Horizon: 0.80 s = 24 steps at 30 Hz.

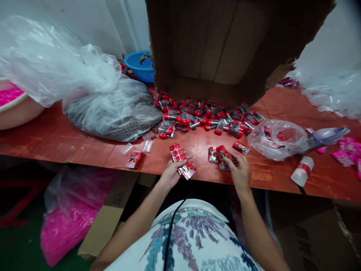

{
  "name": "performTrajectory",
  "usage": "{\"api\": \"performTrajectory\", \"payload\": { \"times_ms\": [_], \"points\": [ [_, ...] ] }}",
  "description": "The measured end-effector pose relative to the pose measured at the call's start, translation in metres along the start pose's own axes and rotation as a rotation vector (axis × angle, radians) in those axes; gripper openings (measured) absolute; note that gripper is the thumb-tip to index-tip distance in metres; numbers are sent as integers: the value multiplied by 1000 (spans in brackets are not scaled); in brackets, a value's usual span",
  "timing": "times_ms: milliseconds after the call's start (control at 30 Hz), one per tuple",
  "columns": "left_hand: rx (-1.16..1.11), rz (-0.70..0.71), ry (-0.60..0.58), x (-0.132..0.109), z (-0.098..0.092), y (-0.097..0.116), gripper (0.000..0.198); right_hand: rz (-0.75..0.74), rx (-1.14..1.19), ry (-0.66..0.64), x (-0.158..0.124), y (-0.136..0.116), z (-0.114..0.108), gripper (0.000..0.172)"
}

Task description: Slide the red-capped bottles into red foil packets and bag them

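My left hand [172, 171] is closed on several red printed packets [182, 160], fanned out over the table's front edge. My right hand [240, 169] pinches a red packet [223, 156] lying on the table. Beside that packet lies a smaller one [212, 154], and another red packet [240, 147] rests just beyond my right fingers. A small stack of red packets [134, 159] sits to the left, near small clear bags [147, 146]. Behind my hands spreads a pile of red-capped clear containers [197, 114] with dark contents.
A cardboard box [214, 41] stands open behind the pile. On the left are a large plastic bag of dark beads [113, 113] and a blue basin [139, 67]. To the right lie a clear bag [278, 139], a white roll [302, 171] and pink items [348, 152].
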<state>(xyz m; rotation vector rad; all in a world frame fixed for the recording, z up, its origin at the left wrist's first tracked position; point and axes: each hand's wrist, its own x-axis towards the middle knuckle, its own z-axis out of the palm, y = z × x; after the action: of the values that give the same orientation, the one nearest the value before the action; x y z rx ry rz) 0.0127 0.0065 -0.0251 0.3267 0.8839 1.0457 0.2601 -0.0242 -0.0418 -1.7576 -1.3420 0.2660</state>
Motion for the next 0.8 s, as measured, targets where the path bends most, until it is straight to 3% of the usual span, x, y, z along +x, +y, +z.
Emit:
{"api": "performTrajectory", "payload": {
  "times_ms": [67, 133, 267, 333, 467, 633, 800],
  "points": [
    [-8, 19, 28, 1, 1, -1, 45, -44, -124, 63, 2, 2, -4, 40],
    [-18, 57, 51, 4, 4, -5, 43, -102, -107, 29, -3, -11, 3, 40],
    [-52, 150, 68, 9, 11, -11, 40, -100, 291, -376, -21, -57, 44, 33],
    [-62, 205, 93, 9, 10, -9, 39, -114, 384, -441, -25, -75, 65, 30],
    [-21, 282, 141, 5, -2, 4, 42, -171, 415, -474, -18, -92, 87, 30],
    [-46, 320, 211, 1, -19, 15, 28, -259, 366, -579, -9, -103, 100, 26],
    [-134, 341, 232, -1, -26, 18, 27, -342, 256, -610, -10, -115, 109, 21]
  ]
}}
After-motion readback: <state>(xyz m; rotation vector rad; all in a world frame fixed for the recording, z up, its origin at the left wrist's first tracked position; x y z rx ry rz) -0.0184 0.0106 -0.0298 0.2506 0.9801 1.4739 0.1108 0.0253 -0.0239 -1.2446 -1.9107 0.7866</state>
